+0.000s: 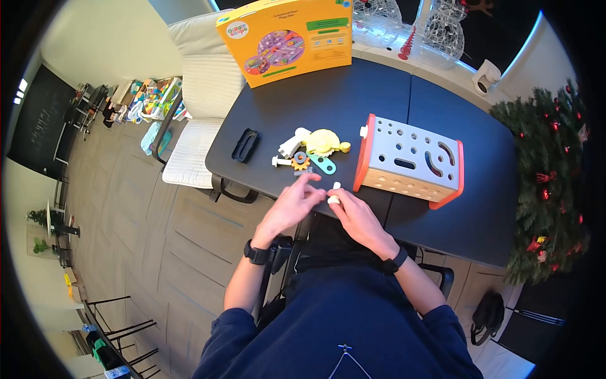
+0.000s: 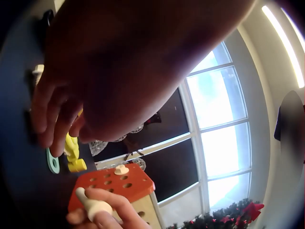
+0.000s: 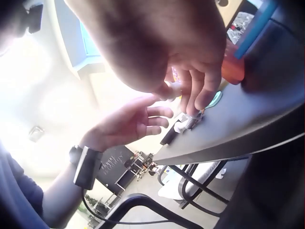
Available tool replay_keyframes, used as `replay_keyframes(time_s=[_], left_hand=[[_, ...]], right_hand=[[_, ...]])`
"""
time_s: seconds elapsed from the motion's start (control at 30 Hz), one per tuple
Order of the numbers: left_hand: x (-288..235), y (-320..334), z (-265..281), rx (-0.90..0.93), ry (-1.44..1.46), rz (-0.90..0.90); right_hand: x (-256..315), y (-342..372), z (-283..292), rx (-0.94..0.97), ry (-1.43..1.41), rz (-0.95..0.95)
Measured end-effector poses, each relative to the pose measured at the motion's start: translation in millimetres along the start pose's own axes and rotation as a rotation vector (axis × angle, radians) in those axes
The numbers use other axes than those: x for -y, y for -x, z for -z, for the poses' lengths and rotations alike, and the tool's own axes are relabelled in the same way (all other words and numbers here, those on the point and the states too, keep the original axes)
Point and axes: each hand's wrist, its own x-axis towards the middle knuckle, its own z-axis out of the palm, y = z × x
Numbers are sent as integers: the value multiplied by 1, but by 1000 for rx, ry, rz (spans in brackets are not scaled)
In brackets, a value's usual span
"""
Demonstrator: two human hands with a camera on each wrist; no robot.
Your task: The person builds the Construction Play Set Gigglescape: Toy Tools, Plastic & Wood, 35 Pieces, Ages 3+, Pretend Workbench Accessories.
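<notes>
My right hand [image 1: 361, 221] pinches a small cream-white peg-like piece [image 2: 93, 205], with a narrow stem and a wider end, between thumb and fingers over the table's near edge. Close beside it is my left hand [image 1: 291, 205], its fingers loosely spread and no object in its grasp. Past the left fingers lies a group of toy parts: an orange gear [image 1: 300, 165], a white bolt [image 1: 280, 162], a teal strip with holes [image 1: 324, 165] and yellow pieces [image 1: 323, 141]. A toy workbench [image 1: 413, 150] with a grey holed top and red ends stands right of the hands.
The dark table [image 1: 303, 104] carries a large yellow box [image 1: 293, 44] at its back and a black tray-like case [image 1: 245, 145] at left. A cream chair [image 1: 199, 142] stands on the left. Along the right side is a decorated Christmas tree [image 1: 543, 177].
</notes>
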Motion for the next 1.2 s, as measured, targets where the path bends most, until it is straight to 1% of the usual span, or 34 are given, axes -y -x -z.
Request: replay_keyframes(time_s=[0.03, 0.1, 0.13, 0.23, 0.27, 0.37, 0.47, 0.57, 0.67, 0.87, 0.93, 1.13, 1.2], left_hand=[[7, -6, 4, -62, -13, 9], [18, -17, 19, -163, -331, 29], [15, -19, 23, -195, -429, 31], [39, -36, 25, -222, -723, 6], [45, -39, 25, -222, -738, -32], [51, -49, 23, -219, -781, -73], [56, -56, 22, -251, -885, -102], [65, -62, 24, -280, -914, -196], [59, -63, 26, -229, -920, -189], [54, -65, 25, -238, -928, -210], [52, -66, 25, -238, -876, -191], [35, -63, 28, -186, -655, -115], [28, -60, 31, -173, -578, -68]], right_hand=[[-1, 0, 1, 15, -50, -45], [-2, 4, 5, 62, -86, -94], [-3, 5, 7, 85, -103, -117], [-9, 11, 8, 130, -188, -181], [-10, 12, 8, 141, -189, -187], [-9, 13, 12, 161, -194, -205], [-10, 14, 13, 171, -208, -219], [-13, 14, 12, 171, -223, -227], [-14, 14, 14, 173, -230, -232], [-19, 13, 14, 170, -273, -207], [-20, 12, 13, 176, -291, -212], [-14, -12, -8, 367, -297, -146], [-11, -23, -17, 390, -266, -121]])
